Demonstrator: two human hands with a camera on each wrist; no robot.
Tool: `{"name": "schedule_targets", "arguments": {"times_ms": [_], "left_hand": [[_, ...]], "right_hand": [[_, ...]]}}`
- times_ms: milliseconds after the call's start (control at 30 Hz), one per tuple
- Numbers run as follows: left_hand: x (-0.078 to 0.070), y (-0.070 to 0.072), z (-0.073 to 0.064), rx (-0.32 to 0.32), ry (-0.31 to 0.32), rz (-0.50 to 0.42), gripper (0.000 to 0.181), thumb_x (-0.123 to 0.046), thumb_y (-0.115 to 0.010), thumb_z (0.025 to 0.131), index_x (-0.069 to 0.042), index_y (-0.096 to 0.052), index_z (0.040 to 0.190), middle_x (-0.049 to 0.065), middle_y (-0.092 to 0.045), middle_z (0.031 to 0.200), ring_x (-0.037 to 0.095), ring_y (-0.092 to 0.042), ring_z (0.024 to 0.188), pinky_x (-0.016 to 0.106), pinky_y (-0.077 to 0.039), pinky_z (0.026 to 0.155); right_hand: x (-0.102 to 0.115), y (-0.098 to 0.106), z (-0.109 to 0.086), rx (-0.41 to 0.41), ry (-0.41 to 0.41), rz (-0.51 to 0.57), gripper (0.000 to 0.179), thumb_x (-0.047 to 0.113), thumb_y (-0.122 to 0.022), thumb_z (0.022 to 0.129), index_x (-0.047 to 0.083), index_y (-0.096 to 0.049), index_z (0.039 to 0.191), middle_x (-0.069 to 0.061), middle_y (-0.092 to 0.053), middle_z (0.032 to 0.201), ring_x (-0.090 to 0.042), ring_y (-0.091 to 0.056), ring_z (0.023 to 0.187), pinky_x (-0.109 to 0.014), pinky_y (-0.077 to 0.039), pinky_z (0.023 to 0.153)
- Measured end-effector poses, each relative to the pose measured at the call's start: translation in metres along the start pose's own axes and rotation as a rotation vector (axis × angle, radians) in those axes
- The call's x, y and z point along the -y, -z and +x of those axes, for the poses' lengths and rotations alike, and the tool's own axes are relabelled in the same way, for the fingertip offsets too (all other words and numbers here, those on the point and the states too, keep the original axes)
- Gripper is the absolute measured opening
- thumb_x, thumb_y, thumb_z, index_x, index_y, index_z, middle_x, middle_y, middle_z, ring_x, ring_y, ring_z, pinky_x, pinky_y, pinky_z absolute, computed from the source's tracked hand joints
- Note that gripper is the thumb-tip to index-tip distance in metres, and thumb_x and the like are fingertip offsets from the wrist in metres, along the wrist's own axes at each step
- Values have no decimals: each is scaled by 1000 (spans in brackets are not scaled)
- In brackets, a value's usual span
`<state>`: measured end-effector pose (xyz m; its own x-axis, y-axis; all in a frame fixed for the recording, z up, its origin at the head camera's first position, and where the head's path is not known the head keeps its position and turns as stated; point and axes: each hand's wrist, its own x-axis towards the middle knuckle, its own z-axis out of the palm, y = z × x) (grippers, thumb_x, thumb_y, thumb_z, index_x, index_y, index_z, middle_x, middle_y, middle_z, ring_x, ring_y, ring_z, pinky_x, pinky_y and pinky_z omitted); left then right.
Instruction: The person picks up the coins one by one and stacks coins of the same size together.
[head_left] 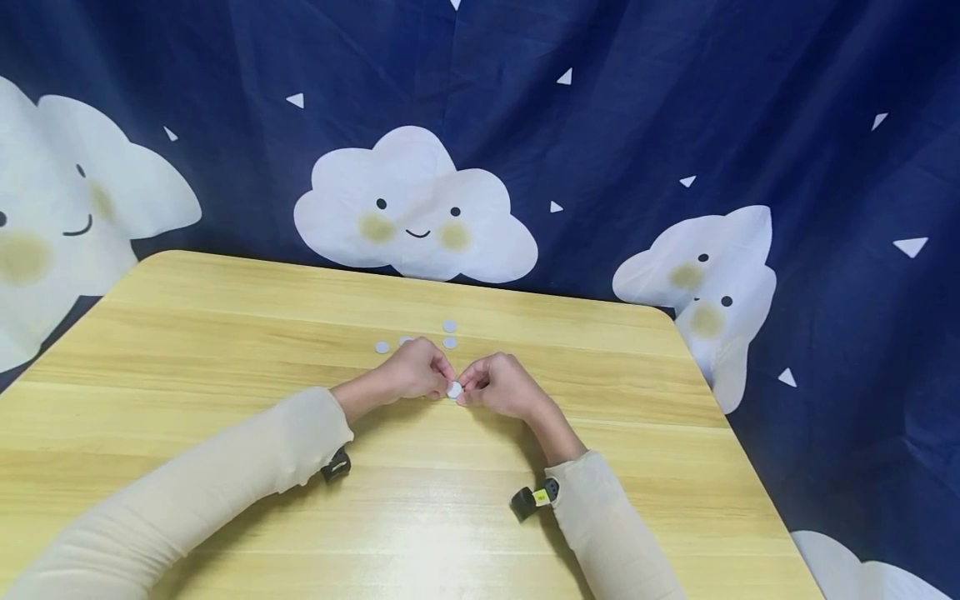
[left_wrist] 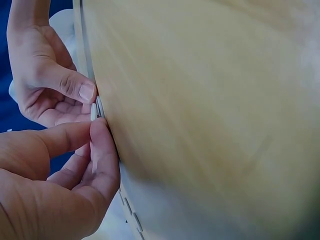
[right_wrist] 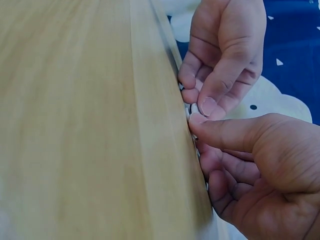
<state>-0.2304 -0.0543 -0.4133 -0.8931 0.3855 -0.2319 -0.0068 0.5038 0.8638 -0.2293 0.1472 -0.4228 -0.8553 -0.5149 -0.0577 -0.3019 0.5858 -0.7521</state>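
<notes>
In the head view, a small white disc [head_left: 454, 389] is between the two hands, close over the wooden table. My left hand [head_left: 416, 369] pinches it from the left with curled fingers. From the other side my right hand [head_left: 504, 385] meets it, thumb and forefinger pinching at its edge. The left wrist view shows the white disc [left_wrist: 93, 112] edge-on at the left fingertips, with a second thin disc edge [left_wrist: 99, 106] beside it, near the right thumb. In the right wrist view the disc [right_wrist: 194, 107] is partly hidden behind fingertips.
Several similar pale discs lie farther back on the table [head_left: 225, 350], among them one disc [head_left: 449, 326] at the back and another disc [head_left: 382, 347] to the left. A dark blue curtain [head_left: 480, 75] with clouds hangs behind the table's far edge.
</notes>
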Motion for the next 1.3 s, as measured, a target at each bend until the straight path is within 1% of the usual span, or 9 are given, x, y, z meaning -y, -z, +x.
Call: {"name": "schedule_targets", "arguments": {"times_ms": [133,267,467,533,600,733,900,1133,1300], "left_hand": [[-2,-1,0,3,6,-16,11,12,-69,84,2,-73,88,9,-71,78,17,-67,70,28,-58,66],[-3,-1,-1,5,24,-23,9,11,-70,86,3,-73,89,10,-71,81,18,-70,73,29,-60,69],[-4,7,-5,44,14,-7,9,9,-70,87,4,-73,93,11,-72,84,20,-69,76,31,-61,72],[-3,10,-4,61,-2,36,9,8,-72,86,4,-73,95,11,-72,84,19,-69,75,30,-60,72],[-3,14,-4,75,-23,99,11,5,-75,85,2,-73,96,9,-71,83,18,-68,74,28,-59,70],[-4,17,-3,96,-77,212,16,1,-80,82,0,-74,97,6,-69,86,16,-64,77,26,-55,71],[-2,14,-2,103,-115,258,16,0,-81,82,-2,-74,96,4,-67,86,16,-60,82,27,-52,76],[0,13,-3,103,-112,261,14,-1,-81,83,-3,-74,94,3,-67,84,15,-59,79,26,-51,72],[2,11,-4,100,-119,235,12,0,-80,84,-3,-73,94,3,-66,85,15,-59,80,26,-51,72]], "right_hand": [[-1,0,0,5,5,5,11,5,-84,84,6,-78,94,2,-74,82,-9,-65,75,-24,-53,69],[-1,0,0,9,6,4,12,6,-84,84,6,-78,94,2,-73,82,-9,-65,75,-24,-53,68],[1,1,-1,6,15,-7,12,7,-84,83,5,-77,93,3,-72,81,-9,-65,74,-25,-54,69],[2,1,-1,5,19,-13,12,7,-84,83,5,-77,93,3,-72,81,-9,-65,74,-25,-55,70],[2,1,-1,5,21,-18,12,7,-84,83,5,-77,93,3,-72,81,-9,-66,75,-25,-55,71],[1,1,-1,2,20,-21,12,7,-84,83,6,-77,92,3,-72,80,-9,-65,75,-25,-55,72],[1,1,-1,7,25,-18,11,6,-84,83,6,-77,92,3,-71,80,-10,-64,74,-26,-54,71],[2,1,-1,15,25,-13,12,7,-84,83,7,-77,93,3,-71,80,-10,-64,75,-25,-53,70],[2,1,-2,20,18,-10,12,6,-83,84,6,-77,94,3,-72,81,-10,-65,75,-25,-54,70]]}}
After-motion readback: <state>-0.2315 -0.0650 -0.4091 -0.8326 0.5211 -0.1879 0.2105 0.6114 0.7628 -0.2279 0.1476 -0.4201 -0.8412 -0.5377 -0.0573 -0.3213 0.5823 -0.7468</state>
